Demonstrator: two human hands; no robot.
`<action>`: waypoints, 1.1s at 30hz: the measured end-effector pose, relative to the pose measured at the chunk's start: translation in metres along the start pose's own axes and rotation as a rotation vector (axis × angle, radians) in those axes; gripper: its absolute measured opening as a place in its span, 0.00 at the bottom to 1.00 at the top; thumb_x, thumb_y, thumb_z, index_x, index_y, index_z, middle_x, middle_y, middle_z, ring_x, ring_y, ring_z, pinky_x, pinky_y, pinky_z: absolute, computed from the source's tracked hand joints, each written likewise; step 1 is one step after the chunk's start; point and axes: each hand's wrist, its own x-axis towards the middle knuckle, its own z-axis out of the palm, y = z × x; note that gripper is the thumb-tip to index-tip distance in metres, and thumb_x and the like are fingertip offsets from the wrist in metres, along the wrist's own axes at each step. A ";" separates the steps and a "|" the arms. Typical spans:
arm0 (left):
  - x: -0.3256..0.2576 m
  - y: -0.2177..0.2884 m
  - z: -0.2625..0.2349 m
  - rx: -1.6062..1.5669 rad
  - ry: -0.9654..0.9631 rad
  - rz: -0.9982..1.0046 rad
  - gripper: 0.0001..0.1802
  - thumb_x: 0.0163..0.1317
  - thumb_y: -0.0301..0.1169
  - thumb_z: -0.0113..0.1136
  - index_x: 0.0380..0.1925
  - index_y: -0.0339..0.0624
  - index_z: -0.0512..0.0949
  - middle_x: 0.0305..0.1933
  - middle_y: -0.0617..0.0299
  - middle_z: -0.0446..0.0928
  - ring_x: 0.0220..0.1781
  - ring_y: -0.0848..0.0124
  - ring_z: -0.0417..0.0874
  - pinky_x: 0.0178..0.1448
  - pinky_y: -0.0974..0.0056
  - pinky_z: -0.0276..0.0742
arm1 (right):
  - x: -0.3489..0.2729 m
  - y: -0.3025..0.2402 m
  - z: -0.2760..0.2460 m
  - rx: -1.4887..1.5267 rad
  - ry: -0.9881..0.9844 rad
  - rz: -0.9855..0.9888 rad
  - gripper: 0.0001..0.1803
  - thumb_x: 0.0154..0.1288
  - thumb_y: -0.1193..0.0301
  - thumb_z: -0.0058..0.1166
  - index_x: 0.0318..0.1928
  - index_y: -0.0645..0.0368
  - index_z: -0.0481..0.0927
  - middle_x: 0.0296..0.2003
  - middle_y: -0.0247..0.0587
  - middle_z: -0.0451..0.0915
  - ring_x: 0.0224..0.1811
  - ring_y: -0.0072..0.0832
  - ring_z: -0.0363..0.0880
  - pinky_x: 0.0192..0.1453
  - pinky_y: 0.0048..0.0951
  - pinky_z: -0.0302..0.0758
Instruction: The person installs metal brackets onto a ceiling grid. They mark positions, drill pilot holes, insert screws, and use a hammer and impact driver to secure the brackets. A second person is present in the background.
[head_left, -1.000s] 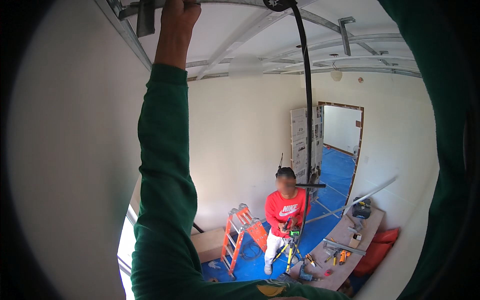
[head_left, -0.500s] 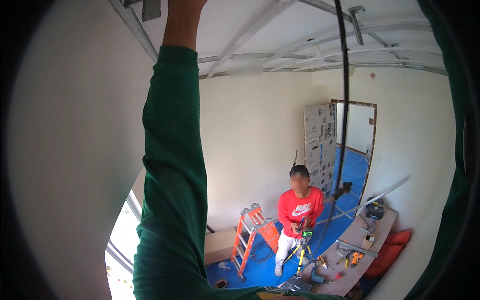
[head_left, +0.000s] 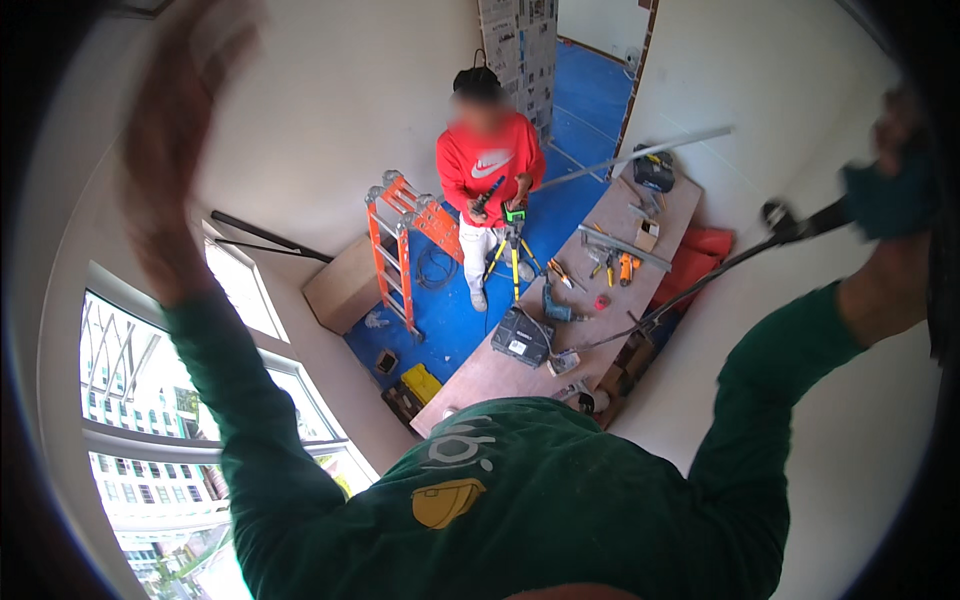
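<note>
My left hand (head_left: pixel 175 140) is raised at the upper left, near the pale wall; motion smears its fingers, so I cannot tell how they are held. At the right edge my right hand (head_left: pixel 888 280) grips a teal power tool (head_left: pixel 880 195), partly cut off by the dark rim of the picture. From the tool a black power cord (head_left: pixel 690 292) runs down and left toward the board below. Both green-sleeved arms are lifted and spread wide.
Below me a long board (head_left: pixel 630 300) bears a black case (head_left: pixel 521 337), a blue drill (head_left: pixel 562 306), pliers (head_left: pixel 562 276) and metal channels. A person in red (head_left: pixel 490 165) stands by a green laser level (head_left: pixel 514 214) on a tripod. An orange ladder (head_left: pixel 392 255) stands left, windows (head_left: pixel 140 365) nearer.
The view has tilted down from the ceiling frame to the floor and my own torso. My left hand now shows at the upper left, and my right hand with the power tool has come into view.
</note>
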 end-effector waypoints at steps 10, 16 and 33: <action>-0.547 -0.190 0.253 -0.648 0.688 -1.691 0.13 0.73 0.34 0.65 0.52 0.42 0.81 0.45 0.61 0.80 0.36 0.69 0.81 0.42 0.63 0.81 | -0.186 0.182 0.060 -0.131 0.017 0.862 0.17 0.65 0.71 0.70 0.51 0.62 0.81 0.34 0.37 0.84 0.30 0.22 0.80 0.34 0.27 0.77; -0.643 -0.127 0.282 0.053 -0.181 -1.370 0.18 0.74 0.38 0.68 0.55 0.36 0.86 0.49 0.52 0.90 0.57 0.59 0.90 0.59 0.55 0.84 | -0.242 0.344 0.066 -0.205 -0.092 1.020 0.19 0.59 0.69 0.70 0.48 0.63 0.80 0.33 0.39 0.84 0.29 0.23 0.82 0.33 0.29 0.79; -0.361 -0.358 0.280 0.488 0.243 -1.174 0.59 0.48 0.49 0.89 0.74 0.32 0.66 0.71 0.42 0.71 0.72 0.54 0.76 0.75 0.55 0.72 | -0.226 0.530 0.101 -0.105 -0.043 1.277 0.11 0.58 0.74 0.70 0.39 0.64 0.83 0.30 0.40 0.85 0.24 0.28 0.85 0.24 0.32 0.76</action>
